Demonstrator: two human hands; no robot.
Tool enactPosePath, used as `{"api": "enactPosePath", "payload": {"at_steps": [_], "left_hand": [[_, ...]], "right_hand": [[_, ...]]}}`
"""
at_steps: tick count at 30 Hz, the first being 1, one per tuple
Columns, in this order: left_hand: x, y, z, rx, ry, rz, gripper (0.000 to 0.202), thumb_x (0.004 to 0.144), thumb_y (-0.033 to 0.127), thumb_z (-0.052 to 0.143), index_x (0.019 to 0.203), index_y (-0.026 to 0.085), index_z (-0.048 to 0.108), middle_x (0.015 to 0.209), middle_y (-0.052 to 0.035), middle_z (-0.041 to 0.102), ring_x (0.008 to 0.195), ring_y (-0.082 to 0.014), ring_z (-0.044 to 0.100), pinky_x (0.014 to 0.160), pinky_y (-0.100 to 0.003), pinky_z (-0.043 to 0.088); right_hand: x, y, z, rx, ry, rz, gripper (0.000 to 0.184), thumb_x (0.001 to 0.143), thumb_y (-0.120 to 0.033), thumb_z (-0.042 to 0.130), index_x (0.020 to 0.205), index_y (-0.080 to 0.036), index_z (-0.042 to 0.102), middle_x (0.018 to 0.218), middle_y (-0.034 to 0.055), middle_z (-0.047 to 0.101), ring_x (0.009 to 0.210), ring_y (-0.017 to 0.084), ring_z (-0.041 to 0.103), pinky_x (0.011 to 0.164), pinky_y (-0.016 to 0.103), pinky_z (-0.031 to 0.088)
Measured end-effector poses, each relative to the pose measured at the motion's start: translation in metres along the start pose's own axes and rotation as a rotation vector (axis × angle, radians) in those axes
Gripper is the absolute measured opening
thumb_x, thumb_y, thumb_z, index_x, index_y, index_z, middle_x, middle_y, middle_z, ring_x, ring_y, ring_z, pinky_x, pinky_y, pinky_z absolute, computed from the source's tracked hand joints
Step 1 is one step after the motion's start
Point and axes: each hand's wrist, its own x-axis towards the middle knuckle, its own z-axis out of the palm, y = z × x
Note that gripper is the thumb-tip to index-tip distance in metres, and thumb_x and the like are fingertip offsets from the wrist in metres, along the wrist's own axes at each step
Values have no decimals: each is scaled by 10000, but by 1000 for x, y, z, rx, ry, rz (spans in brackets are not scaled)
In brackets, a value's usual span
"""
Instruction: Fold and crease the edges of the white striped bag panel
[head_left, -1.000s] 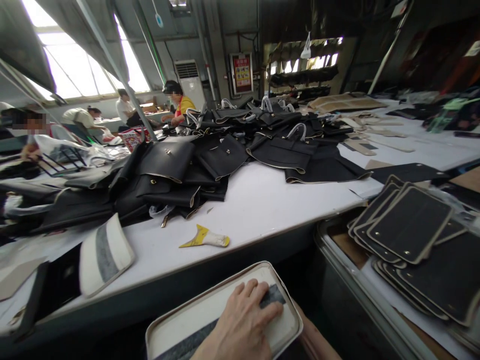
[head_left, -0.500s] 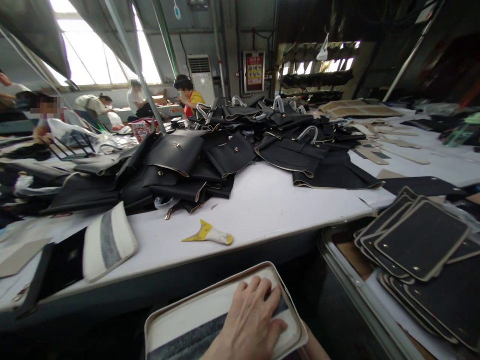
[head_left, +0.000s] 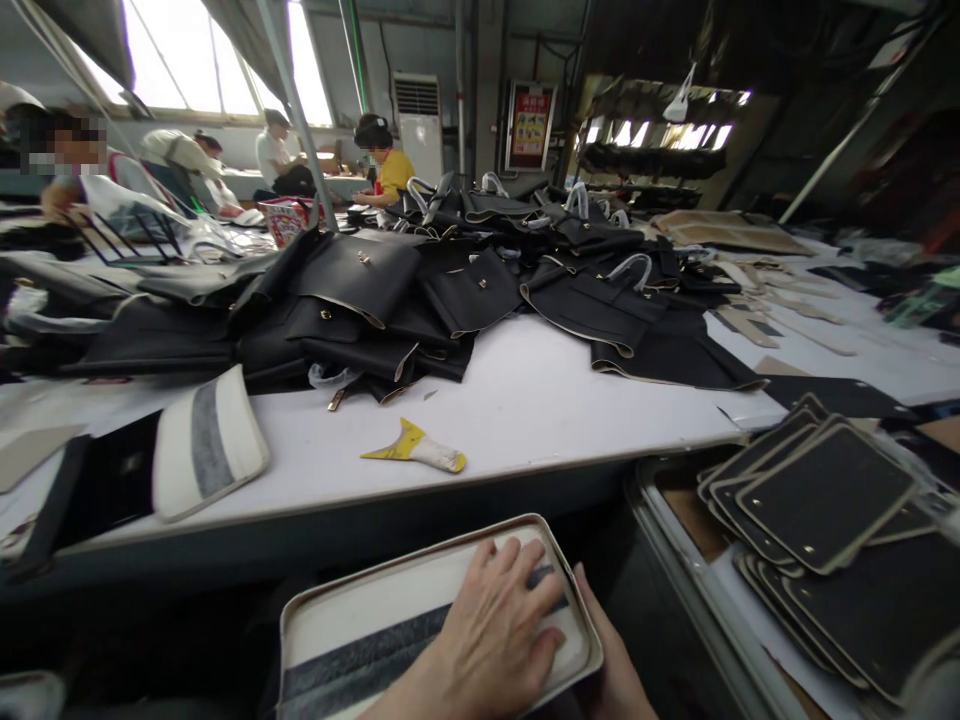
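Note:
A cream rectangular bag panel (head_left: 352,620) with a raised brown-edged rim and a dark grey stripe is tilted in front of me, below the table edge. My left hand (head_left: 499,615) lies palm down on its inner face near the right end, fingers spread and slightly bent, thumb toward the right rim. My right hand (head_left: 611,650) is against the panel's right edge from outside, its fingers partly hidden beneath. On the table ahead lies a yellow pointed tool (head_left: 412,446) with a white-wrapped handle.
Black leather bag pieces (head_left: 360,275) are heaped across the white table (head_left: 517,400). A similar striped cream panel (head_left: 214,440) lies at left. Dark panels with pale edges (head_left: 825,495) are stacked at right, by a metal-edged bin (head_left: 690,580). Several people sit working in the background.
The view has shifted slightly. My right hand, mostly hidden before, now shows more along the panel's right edge. My left hand remains on the panel with little change.

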Motion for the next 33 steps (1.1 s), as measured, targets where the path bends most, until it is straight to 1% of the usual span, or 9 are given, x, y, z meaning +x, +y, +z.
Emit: {"api": "enactPosePath", "payload": {"at_steps": [1,3,5,7,13,16,22,29,33], "left_hand": [[-1,1,0,6,1,21,258,895,413,554,1111,278,516,1365,-19,486,1147,-264,469,1003,-514,339],[-2,1,2,9,0,53,200,905,363,540,1079,269,513,1304,-13,525,1121,-246,482,1000,-512,335],[-2,1,3,7,-12,76,124,915,319,521,1018,251,516,1167,-3,582,1071,-222,499,992,-486,343],[-3,0,3,14,-19,99,78,933,299,492,974,239,518,1102,2,594,1044,-208,503,981,-456,356],[-6,-5,3,76,-22,158,179,938,351,510,1080,242,526,1220,-18,554,1096,-223,490,995,-452,353],[-8,-7,7,103,-8,187,231,945,383,506,1125,239,519,1281,-19,532,1129,-228,478,1014,-457,338],[-13,-16,6,27,-10,209,311,939,413,516,1201,247,493,1269,-22,548,1177,-233,448,1062,-443,293],[-7,-20,-2,44,-13,236,154,947,349,498,1024,227,554,1106,-17,582,1045,-203,501,919,-395,379],[-6,-21,-1,55,-13,253,170,959,342,458,997,209,558,1026,-31,604,986,-205,517,890,-397,392]], "right_hand": [[-3,1,-4,38,-22,60,638,937,-644,383,1050,-112,716,1016,148,723,1069,291,653,883,446,553],[-9,4,-12,65,-35,129,667,858,-700,483,1091,-123,723,1099,155,711,1167,321,602,946,442,531],[-13,5,-21,-32,5,90,652,768,-673,636,1162,-157,700,1230,133,658,1246,323,540,1038,433,469],[-14,5,-26,-175,47,24,631,749,-623,686,1196,-178,685,1290,115,621,1273,319,514,1091,428,415],[-8,0,-26,-443,62,-79,533,824,-579,598,1197,-210,689,1251,86,651,1197,297,584,1076,433,437],[-9,-3,-24,-558,100,-212,453,854,-533,569,1135,-212,723,1207,90,676,1129,277,630,1018,387,498],[-9,-9,-17,-768,155,-460,380,919,-389,480,1081,-158,735,1086,101,721,981,232,697,865,294,580],[-13,-13,-10,-1117,131,-678,407,972,-266,367,1148,-64,675,1101,150,701,976,224,697,830,291,592],[-17,-19,-3,-1318,89,-690,428,967,-194,305,1189,-22,628,1094,176,679,883,220,711,729,287,608]]}}
